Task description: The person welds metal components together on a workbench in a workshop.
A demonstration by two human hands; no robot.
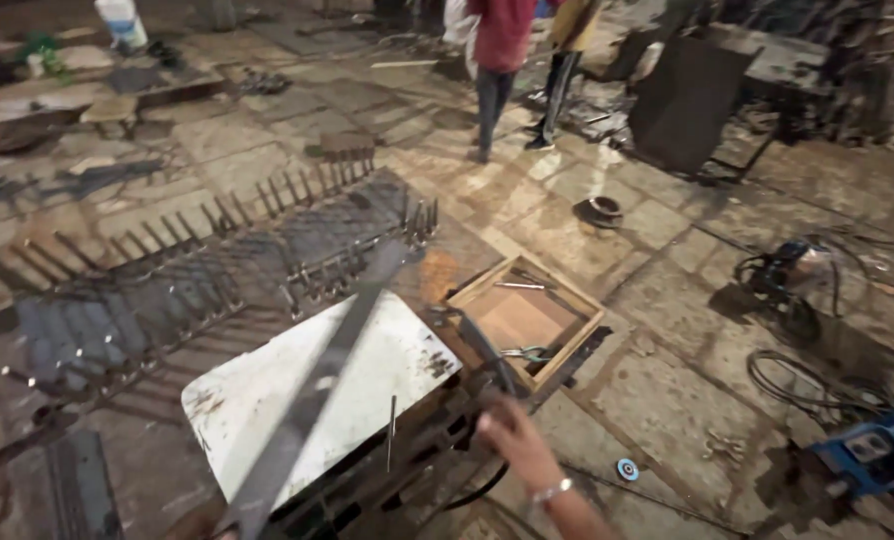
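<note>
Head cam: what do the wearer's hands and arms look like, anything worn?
Only the right hand shows: bare, no glove, forearm unsleeved, with a thin silvery bracelet at the wrist. The left hand is out of view.

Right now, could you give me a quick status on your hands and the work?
Right hand gripping a dark bar beside the white table. Left hand out of view. Long metal strip lies across the table.
</note>
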